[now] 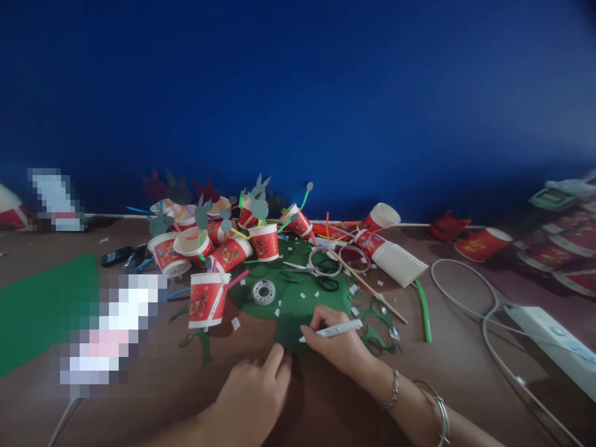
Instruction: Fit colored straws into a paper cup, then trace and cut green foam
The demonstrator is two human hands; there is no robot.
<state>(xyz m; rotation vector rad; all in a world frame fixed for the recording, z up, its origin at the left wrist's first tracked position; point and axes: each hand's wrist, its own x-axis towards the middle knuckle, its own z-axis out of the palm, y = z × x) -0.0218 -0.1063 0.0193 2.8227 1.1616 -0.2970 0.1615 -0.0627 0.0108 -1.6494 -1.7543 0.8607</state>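
Observation:
In my right hand [335, 341] is a white marker pen [342, 328], gripped between thumb and fingers. Its tip points left and down over a dark green sheet of paper [289, 329]. My left hand [254, 391] has its fingers curled together at the sheet's lower left edge, apparently gripping it; the fingertips are partly hidden. A roll of tape [264, 292] lies beyond my hands. Scissors [328, 283] rest on the green paper behind. To the left stands a red paper cup [207, 300] with a pink straw.
Several red cups with straws and paper animal heads crowd the back left. A stack of cups [391, 257] lies at the back right, near a wooden stick [372, 288] and green paper scraps [379, 329]. On the right are a cable [488, 310] and a power strip [554, 341].

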